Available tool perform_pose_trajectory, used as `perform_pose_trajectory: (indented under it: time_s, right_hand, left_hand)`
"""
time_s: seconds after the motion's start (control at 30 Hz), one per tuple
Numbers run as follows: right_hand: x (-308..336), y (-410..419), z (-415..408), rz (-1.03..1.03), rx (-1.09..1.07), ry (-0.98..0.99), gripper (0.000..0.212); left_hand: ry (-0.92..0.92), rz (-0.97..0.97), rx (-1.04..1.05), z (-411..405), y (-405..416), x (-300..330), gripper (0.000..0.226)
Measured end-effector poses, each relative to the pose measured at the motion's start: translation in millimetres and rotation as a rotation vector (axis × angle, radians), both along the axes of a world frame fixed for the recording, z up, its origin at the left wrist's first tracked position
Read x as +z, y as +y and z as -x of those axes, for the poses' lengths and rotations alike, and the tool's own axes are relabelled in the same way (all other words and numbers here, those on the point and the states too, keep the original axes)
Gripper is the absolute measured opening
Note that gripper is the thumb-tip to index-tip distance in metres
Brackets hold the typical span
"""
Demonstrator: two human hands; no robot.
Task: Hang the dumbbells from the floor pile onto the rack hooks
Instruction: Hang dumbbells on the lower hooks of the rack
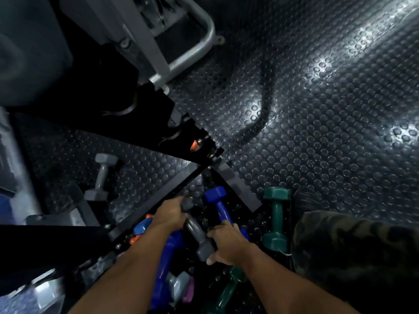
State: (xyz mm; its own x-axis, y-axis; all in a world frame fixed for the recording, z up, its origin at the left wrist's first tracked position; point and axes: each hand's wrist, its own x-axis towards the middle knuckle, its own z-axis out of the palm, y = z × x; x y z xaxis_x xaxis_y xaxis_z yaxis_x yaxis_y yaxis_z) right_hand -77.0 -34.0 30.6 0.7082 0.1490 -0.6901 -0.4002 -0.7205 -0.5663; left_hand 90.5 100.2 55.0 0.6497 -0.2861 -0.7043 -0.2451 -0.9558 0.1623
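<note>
Both hands are on one grey dumbbell [196, 232], held just above the floor pile at the foot of the black rack [158, 141]. The left hand [170, 215] curls round its upper end, nearest the rack, and the right hand [229, 244] grips the lower head, thumb under it. A two-handed hold probably steadies the weight and lets the bar be lined up with a hook.

The rest of the pile lies around that grey dumbbell: a blue dumbbell [217, 200] just beyond it, another blue one [166, 264] beneath the left forearm, a green dumbbell [275, 219] off to its right on the studded floor [317, 132], and a second green one [226, 291] under the right forearm. A pale grey dumbbell [101, 175] stands apart, on the far side of the rack's foot.

The rack is very dark; its hooks are hard to make out, and only an orange end [193, 145] shows something already hung. Small orange, pink and grey pieces low in the pile are half hidden by the arms.
</note>
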Motion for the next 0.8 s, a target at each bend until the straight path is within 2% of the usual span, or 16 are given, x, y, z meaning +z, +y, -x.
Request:
perform_pose_trajectory:
  time_s: [0.2,0.37,0.43,0.53,0.6,0.73,0.8]
  right_hand:
    - [84,-37,-3,-0.301,-0.295,0.087,0.057]
    - [151,-55,12,-0.657,-0.711,0.042,0.055]
    - [175,-54,15,-0.699,-0.862,-0.052,0.05]
    - [205,-49,11,-0.696,-0.986,-0.23,0.039]
    - [231,-45,9,-0.623,-1.053,-0.349,0.031]
    - [276,-44,2,-0.387,-1.12,-0.574,0.038]
    - [304,-43,-2,-0.255,-1.096,-0.68,0.042]
  left_hand:
    - [0.021,0.127,0.242,-1,14,82,0.052]
    - [-0.035,0.348,0.517,19,32,135,0.02]
    - [-0.112,0.418,0.562,31,28,161,0.017]
    - [-0.184,0.559,0.669,52,18,201,0.011]
    - [-0.215,0.664,0.769,68,12,223,0.012]
    - [-0.286,0.788,0.941,90,5,265,0.023]
    - [-0.241,0.834,1.059,96,6,282,0.039]
